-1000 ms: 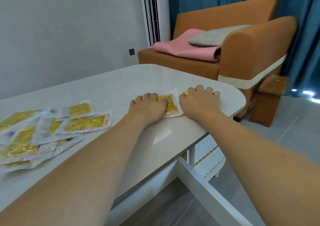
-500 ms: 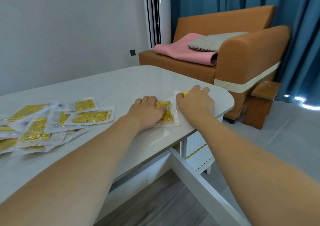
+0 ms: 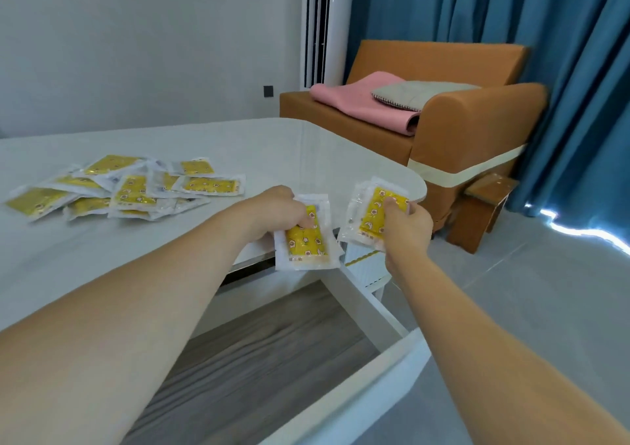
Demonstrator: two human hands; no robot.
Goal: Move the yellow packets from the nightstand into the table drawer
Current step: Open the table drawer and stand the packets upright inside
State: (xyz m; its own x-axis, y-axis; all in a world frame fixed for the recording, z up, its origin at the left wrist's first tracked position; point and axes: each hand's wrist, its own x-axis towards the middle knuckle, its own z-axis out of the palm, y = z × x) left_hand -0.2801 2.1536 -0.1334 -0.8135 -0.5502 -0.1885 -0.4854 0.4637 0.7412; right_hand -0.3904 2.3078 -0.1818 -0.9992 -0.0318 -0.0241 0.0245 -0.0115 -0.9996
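My left hand (image 3: 272, 214) grips a yellow packet (image 3: 305, 241) in clear wrapping, held just past the table's front edge. My right hand (image 3: 405, 224) holds another yellow packet (image 3: 370, 218), maybe more than one, lifted near the table's rounded corner. Both packets hang above the open white drawer (image 3: 375, 390), whose grey wood-grain bottom (image 3: 245, 359) shows below my arms. A heap of several more yellow packets (image 3: 126, 187) lies on the white tabletop (image 3: 238, 148) to the left.
An orange armchair (image 3: 477, 127) with a pink blanket (image 3: 358, 103) and a grey cushion (image 3: 416, 91) stands behind the table. A small wooden stool (image 3: 484, 202) sits beside it. Blue curtains (image 3: 545, 35) hang at the right, and a white nightstand (image 3: 366, 267) peeks under the table corner.
Both hands have lifted their packets off the tabletop and drawn them back toward me, over the open drawer. The view has tilted down, showing more of the drawer.
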